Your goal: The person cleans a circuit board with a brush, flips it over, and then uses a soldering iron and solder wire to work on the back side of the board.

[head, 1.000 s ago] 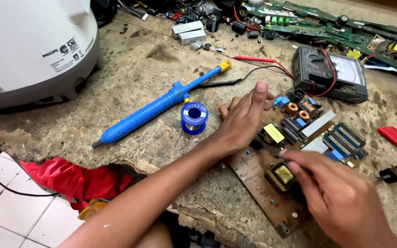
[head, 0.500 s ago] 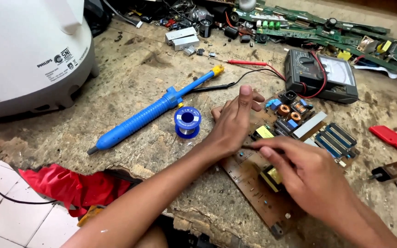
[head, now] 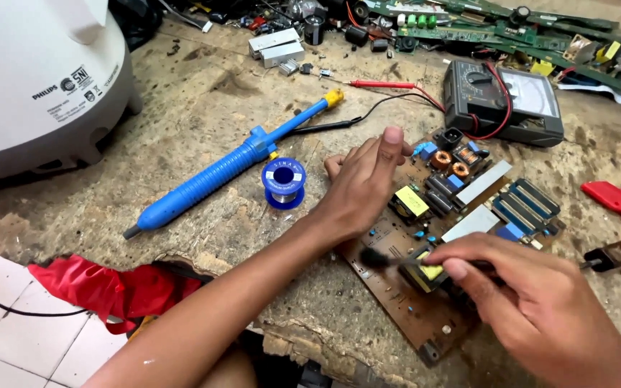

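The circuit board (head: 433, 215) lies right of centre on the worn bench (head: 203, 93), its lower corner near the crumbled front edge. The left hand (head: 364, 183), fingers together, presses flat on the board's left edge. The right hand (head: 533, 302), lower right, is clamped on a small brush (head: 379, 260) whose dark tip touches the board. Open bench surface lies at centre left, beyond the blue desoldering pump (head: 224, 169) and solder spool (head: 284, 181).

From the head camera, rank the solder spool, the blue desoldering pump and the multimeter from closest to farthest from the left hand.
Measured from the left hand:
1. Solder spool, just to its left on the bench.
2. Blue desoldering pump, lying diagonally beyond the spool, further left.
3. Multimeter, up and to the right, behind the circuit board.
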